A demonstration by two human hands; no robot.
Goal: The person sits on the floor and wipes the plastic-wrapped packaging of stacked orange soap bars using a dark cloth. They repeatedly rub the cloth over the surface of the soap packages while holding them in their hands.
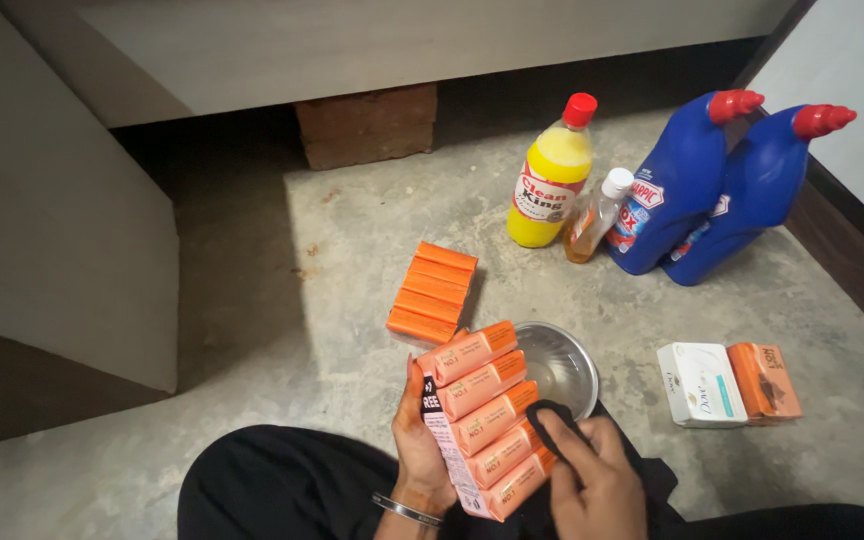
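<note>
Nearest, by the floor's front edge: left hand (420, 440) clasped around a multipack of orange soap bars (485, 418), held upright over the lap, pack sitting in the grip with fingers behind it. Right hand (592, 480) pressed on a black cloth (552, 425) against the pack's lower right corner, grip closed on the cloth; both wrists cut off by the frame's bottom edge. Just beyond the pack, half hidden behind it, a steel bowl (562, 365), contents hard to make out. Left of the bowl, a second orange soap pack (432, 292) flat on the floor. Toward the right edge, a white soap box (700, 385) touching an orange soap box (764, 380). Farther back, a yellow bottle (550, 180), a small amber bottle (594, 218) and two blue bottles (712, 185), standing close together. Farthest, a brick (367, 125) under a ledge.
</note>
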